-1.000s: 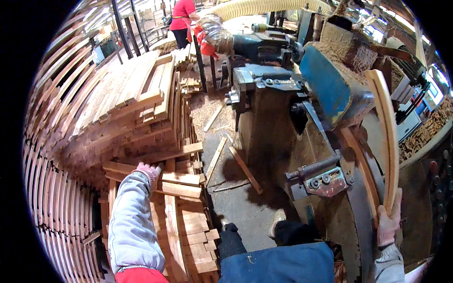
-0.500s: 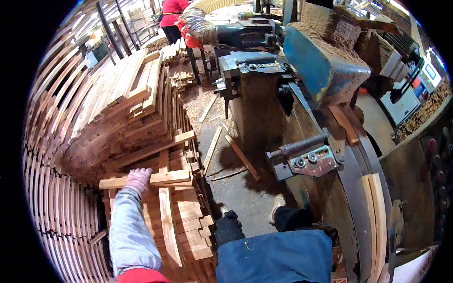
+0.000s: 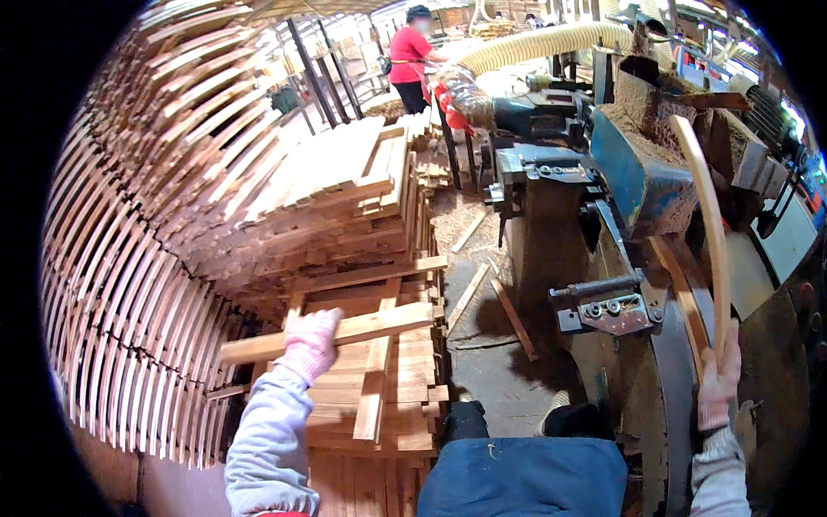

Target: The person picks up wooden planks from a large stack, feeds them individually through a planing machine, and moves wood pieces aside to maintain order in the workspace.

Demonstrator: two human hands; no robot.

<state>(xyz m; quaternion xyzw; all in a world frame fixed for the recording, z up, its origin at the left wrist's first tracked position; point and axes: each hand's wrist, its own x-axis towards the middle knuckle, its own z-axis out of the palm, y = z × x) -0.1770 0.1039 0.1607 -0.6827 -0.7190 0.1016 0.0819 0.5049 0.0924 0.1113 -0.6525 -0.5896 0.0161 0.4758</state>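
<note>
Fingers of left hand [image 3: 308, 343] clenched round wood block [image 3: 332, 334]; right hand [image 3: 717, 386] grips curved slat [image 3: 711, 228].

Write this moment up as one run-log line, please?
left hand: grips straight wood bar over stack | right hand: holds curved wood strip upright beside machine

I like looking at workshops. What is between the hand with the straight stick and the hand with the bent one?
In the head view: stacked wood pieces, dark floor, grey metal bracket.

Raw wood plank [image 3: 345, 332] — matt, knit gloves
</note>
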